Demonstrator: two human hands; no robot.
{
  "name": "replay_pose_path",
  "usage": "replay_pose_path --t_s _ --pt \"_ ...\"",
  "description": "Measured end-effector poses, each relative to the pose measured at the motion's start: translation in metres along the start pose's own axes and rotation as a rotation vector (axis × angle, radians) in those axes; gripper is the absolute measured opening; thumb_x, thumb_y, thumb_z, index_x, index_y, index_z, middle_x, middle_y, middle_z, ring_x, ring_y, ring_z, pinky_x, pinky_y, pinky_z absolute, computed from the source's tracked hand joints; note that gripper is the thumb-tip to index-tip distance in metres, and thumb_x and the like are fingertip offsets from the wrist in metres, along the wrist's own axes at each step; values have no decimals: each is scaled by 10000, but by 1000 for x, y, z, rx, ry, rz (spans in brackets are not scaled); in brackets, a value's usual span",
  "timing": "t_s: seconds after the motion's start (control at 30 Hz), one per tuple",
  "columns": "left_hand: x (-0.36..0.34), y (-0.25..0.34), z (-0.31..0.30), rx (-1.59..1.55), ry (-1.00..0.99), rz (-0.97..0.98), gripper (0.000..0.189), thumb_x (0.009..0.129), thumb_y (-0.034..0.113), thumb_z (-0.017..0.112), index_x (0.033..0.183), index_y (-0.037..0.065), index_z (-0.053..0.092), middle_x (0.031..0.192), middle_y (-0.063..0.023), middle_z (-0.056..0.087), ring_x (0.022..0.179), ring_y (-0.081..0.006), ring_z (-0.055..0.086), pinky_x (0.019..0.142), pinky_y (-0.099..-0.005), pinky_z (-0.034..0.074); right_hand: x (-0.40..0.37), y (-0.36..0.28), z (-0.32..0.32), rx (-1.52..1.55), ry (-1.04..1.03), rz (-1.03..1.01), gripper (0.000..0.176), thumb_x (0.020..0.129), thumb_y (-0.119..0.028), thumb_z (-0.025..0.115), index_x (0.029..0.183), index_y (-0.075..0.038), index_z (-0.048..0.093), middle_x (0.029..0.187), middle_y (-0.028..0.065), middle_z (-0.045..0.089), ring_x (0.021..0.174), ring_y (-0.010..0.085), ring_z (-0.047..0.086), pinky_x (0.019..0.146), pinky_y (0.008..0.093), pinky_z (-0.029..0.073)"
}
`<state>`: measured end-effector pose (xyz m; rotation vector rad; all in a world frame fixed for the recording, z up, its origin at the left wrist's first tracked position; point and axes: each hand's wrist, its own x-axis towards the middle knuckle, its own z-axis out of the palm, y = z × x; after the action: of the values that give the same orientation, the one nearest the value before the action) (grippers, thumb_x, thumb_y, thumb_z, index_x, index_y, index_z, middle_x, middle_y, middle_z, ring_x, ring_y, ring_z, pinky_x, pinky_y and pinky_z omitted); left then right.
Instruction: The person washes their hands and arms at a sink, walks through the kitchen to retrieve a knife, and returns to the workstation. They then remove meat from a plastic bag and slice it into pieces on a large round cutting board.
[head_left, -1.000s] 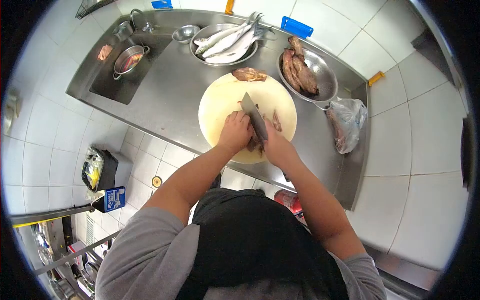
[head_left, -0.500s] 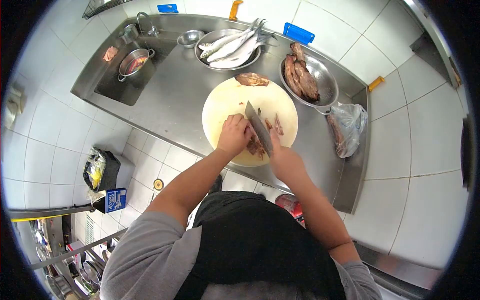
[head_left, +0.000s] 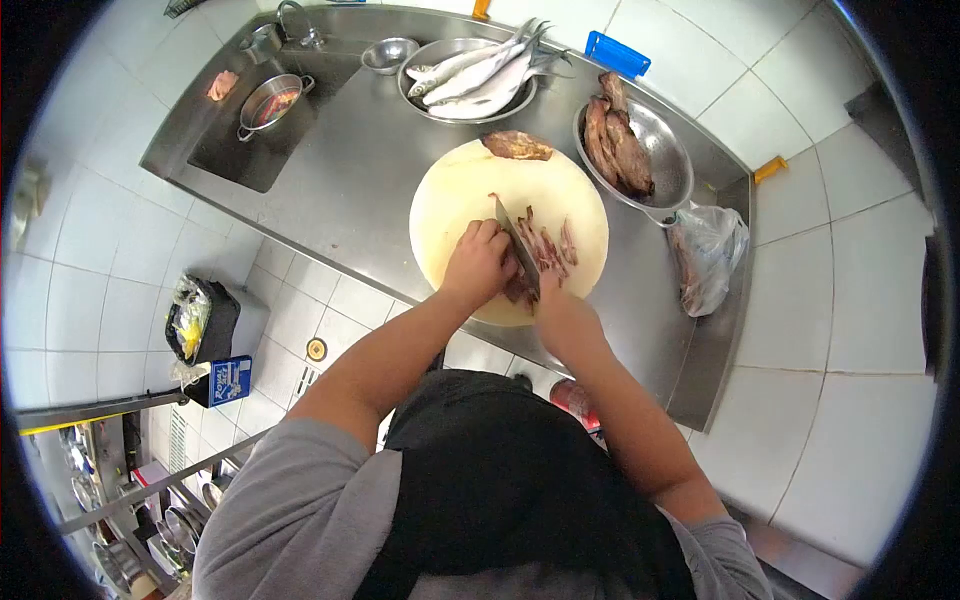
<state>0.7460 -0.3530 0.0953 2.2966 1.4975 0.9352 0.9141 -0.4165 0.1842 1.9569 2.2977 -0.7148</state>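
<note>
My right hand (head_left: 563,312) is closed round the handle of a kitchen knife (head_left: 518,242), whose blade stands edge-down on the round cream cutting board (head_left: 445,200). Close to the left of the blade, my left hand (head_left: 482,262) has its fingers curled over a piece of dark reddish meat (head_left: 517,289), mostly hidden beneath them. Thin cut strips of meat (head_left: 546,243) lie to the right of the blade. At the board's far edge rests a larger browned chunk of meat (head_left: 519,146).
Behind the board stand a bowl of whole fish (head_left: 478,82) and a colander (head_left: 668,165) with dark meat pieces. A plastic bag (head_left: 716,262) lies at the right. The sink (head_left: 235,165) at the left holds a pot (head_left: 270,105). A small metal bowl (head_left: 389,56) sits near the fish.
The knife blade has gone from tilted to more upright, and more cut strips show on its right. My view has shifted slightly. Both hands keep their holds.
</note>
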Motion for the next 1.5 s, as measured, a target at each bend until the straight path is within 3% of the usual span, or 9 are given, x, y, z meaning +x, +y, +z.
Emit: replay_pose_path --t_s 0.17,0.23,0.43,0.67,0.77,0.83,1.17,1.5 --pt "-1 -2 1 20 -2 0 285 743 141 702 992 23 630 1062 -154 547 1043 -355 520 922 -440 472 5 14 5 24 73 -47 199 963 -141 373 1112 -13 402 876 309 653 830 484 657 716 566 505" --pt "1 -3 0 28 20 -8 281 746 143 699 992 25 629 1059 -153 547 1039 -352 522 917 -439 472 -31 11 -4 -19 -56 25 206 961 -139 377 1116 -4 391 862 303 653 813 469 662 708 564 507" --pt "-3 0 -2 12 33 25 278 744 146 696 985 31 622 1055 -157 541 1042 -350 519 927 -441 458 -34 7 -26 -87 -109 27 226 961 -135 362 1137 5 383 853 307 650 824 483 649 730 575 497" --pt "-4 3 -5 -2 7 2 285 727 146 700 971 22 621 1045 -159 547 1033 -361 519 929 -441 459 -19 9 -16 -2 -70 59 214 948 -164 431 1084 -4 392 824 299 640 800 500 626 733 589 475" --pt "-1 1 -1 -9 4 -5 288 723 142 703 969 18 620 1050 -162 547 1037 -360 517 929 -437 461 -16 8 -21 17 -27 -25 232 943 -164 433 1102 -1 388 823 308 636 799 506 624 735 594 472" --pt "-2 0 -2 -15 5 6 291 722 141 705 970 15 619 1050 -164 546 1040 -360 516 928 -436 462 -23 -1 -38 51 -94 95 230 937 -157 437 1100 -2 391 829 309 635 810 503 623 740 594 470" --pt "0 -3 1 0 -2 11 286 737 138 696 977 9 609 1066 -168 545 1038 -371 511 942 -446 453 10 11 3 52 -2 -18 195 939 -117 399 1092 4 402 887 309 658 865 487 651 754 570 503" --pt "-3 -5 -4 -73 11 -19 270 743 152 681 979 37 620 1026 -150 560 1037 -346 526 935 -434 452 -31 32 -5 39 -23 31 304 924 -194 514 1163 -38 408 871 290 645 816 492 627 739 587 487"
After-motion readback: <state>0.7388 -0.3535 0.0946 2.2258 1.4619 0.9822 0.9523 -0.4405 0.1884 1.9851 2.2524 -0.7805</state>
